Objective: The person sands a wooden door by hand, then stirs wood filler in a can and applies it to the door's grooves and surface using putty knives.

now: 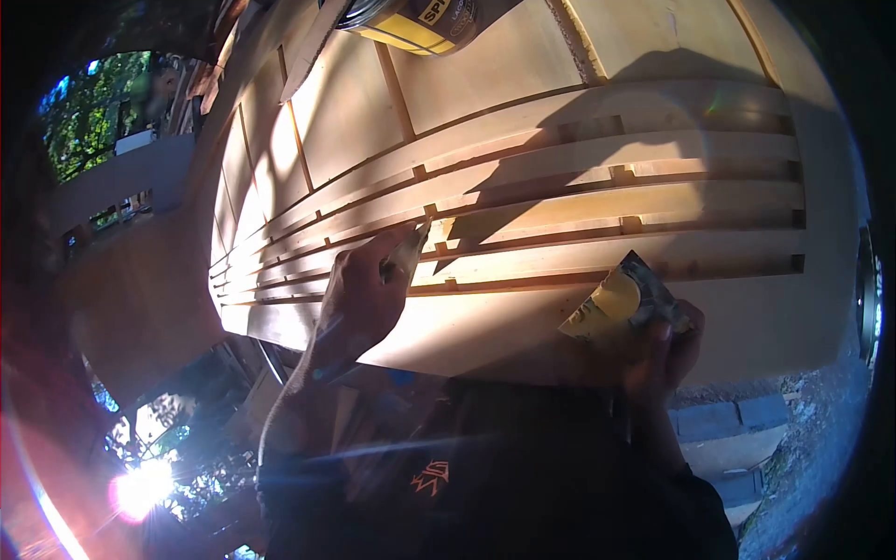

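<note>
My left hand (359, 299) is closed on a thin, flat scraper (412, 245), its tip at a wooden slat near a small gap. Yellowish paste shows on the wood right beside that tip. Lower right, my right hand (674, 353) grips a flat, square-cornered board (616, 301) with a smear of yellow paste on it, held over the front margin of the wooden panel (737, 322). Long parallel slats (560, 207) run across this panel, with short spacer blocks (632, 224) in the grooves between them.
At the top stands a yellow and black can (411, 26), partly cut off by the view. A wooden stick (313, 51) lies beside it. Thin crosswise strips (396, 93) divide the panel's far part. Grey blocks (730, 418) sit on the ground at lower right. Strong sunlight and shadow cross the wood.
</note>
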The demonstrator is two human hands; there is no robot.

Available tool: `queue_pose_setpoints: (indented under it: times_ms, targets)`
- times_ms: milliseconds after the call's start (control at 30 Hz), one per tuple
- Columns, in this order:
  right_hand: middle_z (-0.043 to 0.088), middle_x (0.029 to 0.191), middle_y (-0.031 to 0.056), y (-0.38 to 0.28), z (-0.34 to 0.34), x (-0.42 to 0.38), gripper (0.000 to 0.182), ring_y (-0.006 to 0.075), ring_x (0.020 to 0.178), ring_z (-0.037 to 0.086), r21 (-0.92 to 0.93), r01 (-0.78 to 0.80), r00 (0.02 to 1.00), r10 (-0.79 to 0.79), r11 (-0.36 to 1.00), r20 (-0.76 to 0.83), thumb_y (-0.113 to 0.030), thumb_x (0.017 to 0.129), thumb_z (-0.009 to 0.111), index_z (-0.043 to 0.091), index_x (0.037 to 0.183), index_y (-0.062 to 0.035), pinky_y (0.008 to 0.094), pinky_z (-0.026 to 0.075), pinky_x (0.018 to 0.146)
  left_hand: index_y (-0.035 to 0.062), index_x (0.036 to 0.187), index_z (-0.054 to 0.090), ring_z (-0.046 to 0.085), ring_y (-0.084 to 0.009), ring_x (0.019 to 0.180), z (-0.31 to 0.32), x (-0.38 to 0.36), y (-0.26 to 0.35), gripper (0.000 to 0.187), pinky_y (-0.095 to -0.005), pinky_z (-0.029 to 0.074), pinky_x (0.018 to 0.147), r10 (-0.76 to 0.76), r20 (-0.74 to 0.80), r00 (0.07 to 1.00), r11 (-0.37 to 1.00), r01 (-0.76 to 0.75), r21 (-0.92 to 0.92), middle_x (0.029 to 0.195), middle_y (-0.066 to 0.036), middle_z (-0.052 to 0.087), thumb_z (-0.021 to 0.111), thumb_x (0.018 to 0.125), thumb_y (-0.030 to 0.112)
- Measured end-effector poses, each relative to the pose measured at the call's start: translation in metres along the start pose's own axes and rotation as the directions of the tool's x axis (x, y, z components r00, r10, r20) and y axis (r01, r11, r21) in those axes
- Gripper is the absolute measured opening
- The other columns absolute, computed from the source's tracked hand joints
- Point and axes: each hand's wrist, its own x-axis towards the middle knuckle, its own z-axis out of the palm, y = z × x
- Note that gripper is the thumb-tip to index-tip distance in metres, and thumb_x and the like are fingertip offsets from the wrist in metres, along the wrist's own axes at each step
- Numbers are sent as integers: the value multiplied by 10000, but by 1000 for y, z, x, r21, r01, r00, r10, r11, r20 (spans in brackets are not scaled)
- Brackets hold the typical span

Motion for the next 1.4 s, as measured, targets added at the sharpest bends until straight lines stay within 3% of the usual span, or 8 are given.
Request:
queue_pose_setpoints:
  times_ms: [567,800,933,1067,1100,1133,1333,1400]
  targets:
    - [506,966,99,2,-9,0,316,152,872,489,-39,-60,998,61,997,35,-231,894,528,480,1072,25,276,399,783,-20,1151,570,629,-346,890,31,15,22,367,-382,477,799,-140,-41,989,990,139,-25,943,-260,620,494,792,-4]
    - [485,909,62,-2,-5,1,364,116,828,445,1,-76,996,75,997,48,-277,907,505,431,1099,24,253,383,733,3,1139,593,633,-205,766,38,18,90,362,-320,481,723,-58,12,998,998,59,-29,872,-186,647,492,793,23]
    - [494,926,78,2,-7,-2,349,127,833,462,66,-96,995,93,993,42,-259,902,516,446,1088,28,260,389,748,-22,1156,575,606,-150,700,34,18,31,387,-301,477,656,-84,-108,991,996,87,30,798,-141,646,477,782,5]
    - [509,968,106,-2,-7,1,335,152,850,493,6,-54,997,54,999,60,-246,899,524,468,1080,30,279,404,777,17,1147,584,653,-319,832,40,19,55,373,-381,502,725,-247,-10,969,968,247,-35,873,-235,629,500,784,0]
    - [508,965,105,-3,-7,1,338,153,849,493,-33,-33,997,35,999,66,-252,901,520,467,1080,31,281,404,776,16,1131,586,640,-362,818,45,18,65,363,-393,497,719,-56,-80,995,997,59,43,865,-240,626,492,781,-3]
    - [509,965,106,-3,-6,1,342,155,851,493,-21,-40,997,41,999,60,-255,903,516,466,1082,32,282,404,777,19,1160,584,614,-185,704,49,19,70,386,-317,473,680,66,-94,993,997,-61,55,789,-175,631,517,782,48]
    - [520,964,112,-4,-1,3,342,150,872,492,10,-20,1000,20,1000,-10,-255,904,518,472,1082,33,285,405,775,-1,1102,616,634,-201,700,12,33,63,396,-314,500,655,-114,97,989,993,114,6,802,-162,646,460,742,51]
    - [529,973,112,-7,3,2,335,143,881,492,89,-80,996,82,993,-27,-250,903,525,479,1076,32,283,406,777,-8,1067,623,622,-190,643,11,34,59,365,-319,493,609,23,51,998,993,-29,116,762,-151,639,459,747,50]
